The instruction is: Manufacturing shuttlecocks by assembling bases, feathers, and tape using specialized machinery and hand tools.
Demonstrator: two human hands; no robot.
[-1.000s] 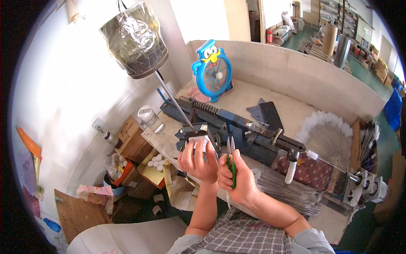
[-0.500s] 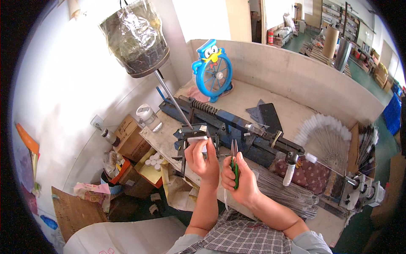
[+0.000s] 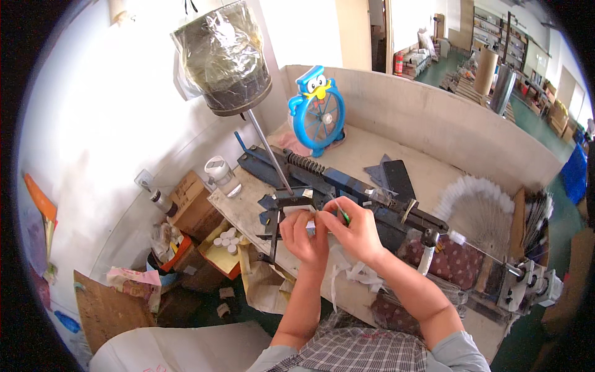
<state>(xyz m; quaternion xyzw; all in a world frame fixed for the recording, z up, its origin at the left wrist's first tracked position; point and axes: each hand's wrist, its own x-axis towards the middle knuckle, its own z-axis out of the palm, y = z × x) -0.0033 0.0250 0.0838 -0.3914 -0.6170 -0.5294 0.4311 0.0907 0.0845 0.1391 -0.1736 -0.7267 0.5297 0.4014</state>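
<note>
My left hand (image 3: 304, 239) is closed, fingers raised at a small white piece (image 3: 299, 209) in front of a black metal bracket (image 3: 292, 197). What the fingertips pinch is mostly hidden. My right hand (image 3: 356, 232) is closed around small green-handled scissors (image 3: 344, 214); only part of the green handle shows between the fingers. Fingertips of both hands meet beside the bracket. Below the right wrist, loose white strips (image 3: 359, 274) lie at the bench edge, and one end hangs down.
A long dark metal machine (image 3: 372, 214) crosses the bench, with a white-handled lever (image 3: 426, 254). Behind it stand a blue toy-shaped fan (image 3: 319, 115) and a black phone (image 3: 398, 178). A plastic-wrapped lamp (image 3: 226, 62) hangs above left. White-tipped wires (image 3: 477, 204) fan out at right.
My right hand has moved up and left to meet the left fingertips, turning the scissors so their blades no longer show. The head view has shifted slightly, and the white strips have come into sight.
</note>
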